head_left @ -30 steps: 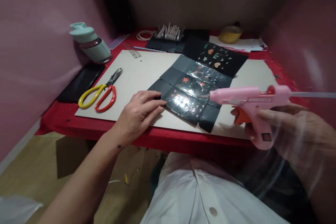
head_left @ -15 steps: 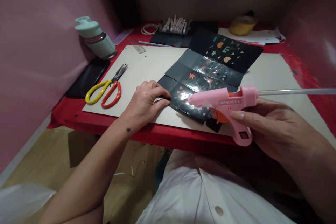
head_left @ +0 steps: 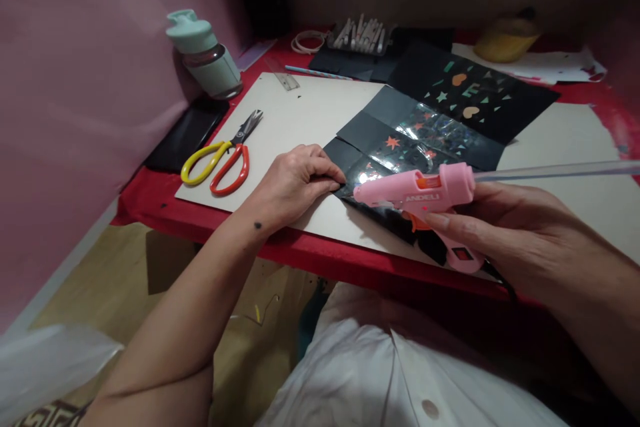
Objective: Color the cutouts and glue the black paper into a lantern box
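Observation:
My right hand (head_left: 520, 233) is wrapped around a pink hot glue gun (head_left: 425, 190), with a long clear glue stick (head_left: 555, 171) running out of its back. The gun points left, its nozzle close over the near left edge of a black paper sheet (head_left: 360, 140); whether the tip touches is unclear. My left hand (head_left: 305, 180) pinches that sheet at its left corner, just left of the nozzle. The sheet has fold lines, glossy clear film in its middle and small orange and iridescent shapes. The gun and my right hand hide its near right part.
Red-and-yellow scissors (head_left: 225, 157) lie on the white board (head_left: 320, 97), left of my hand. Behind are a bottle (head_left: 207, 57), a ruler (head_left: 289, 81), a box of markers (head_left: 360, 39), a decorated black sheet (head_left: 520, 93) and a yellow-filled container (head_left: 505, 40).
The glue gun's nozzle has come nearer to my left fingers and the paper's edge. My left thumb and fingers have closed together on the corner. The whole view has shifted somewhat.

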Action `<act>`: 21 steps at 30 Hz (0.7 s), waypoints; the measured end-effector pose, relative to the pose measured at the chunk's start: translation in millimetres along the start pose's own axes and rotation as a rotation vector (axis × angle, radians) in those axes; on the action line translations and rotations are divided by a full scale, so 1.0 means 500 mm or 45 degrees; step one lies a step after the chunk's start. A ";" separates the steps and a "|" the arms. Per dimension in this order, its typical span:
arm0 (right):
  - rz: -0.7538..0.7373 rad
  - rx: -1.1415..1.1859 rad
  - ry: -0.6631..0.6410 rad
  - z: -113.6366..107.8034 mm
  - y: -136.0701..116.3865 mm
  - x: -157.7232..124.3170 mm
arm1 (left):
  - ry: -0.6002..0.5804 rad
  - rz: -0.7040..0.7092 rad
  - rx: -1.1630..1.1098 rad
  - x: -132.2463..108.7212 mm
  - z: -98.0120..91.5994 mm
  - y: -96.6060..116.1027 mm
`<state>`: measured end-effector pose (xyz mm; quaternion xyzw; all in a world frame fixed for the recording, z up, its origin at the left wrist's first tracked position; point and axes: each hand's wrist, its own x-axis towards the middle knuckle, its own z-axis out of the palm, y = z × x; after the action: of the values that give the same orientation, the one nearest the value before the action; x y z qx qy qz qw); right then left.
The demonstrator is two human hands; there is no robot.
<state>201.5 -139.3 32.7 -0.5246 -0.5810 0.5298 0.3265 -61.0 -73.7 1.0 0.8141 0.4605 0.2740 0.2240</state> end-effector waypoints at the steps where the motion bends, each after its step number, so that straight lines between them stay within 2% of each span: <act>1: 0.017 -0.070 -0.025 0.000 -0.002 0.002 | -0.011 -0.004 -0.016 0.003 -0.002 0.000; 4: 0.057 -0.147 -0.031 -0.001 -0.009 0.005 | -0.064 -0.021 -0.054 0.012 -0.010 -0.001; 9: 0.087 -0.081 -0.043 0.004 -0.015 0.007 | -0.169 0.060 -0.119 0.031 -0.022 -0.009; 21: 0.033 -0.088 0.013 0.016 -0.017 0.012 | -0.361 0.189 -0.143 0.067 -0.037 -0.035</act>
<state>190.1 -134.7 37.8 -0.5456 -0.5903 0.5111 0.3043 -70.0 -34.2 12.2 0.8625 0.3468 0.1976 0.3110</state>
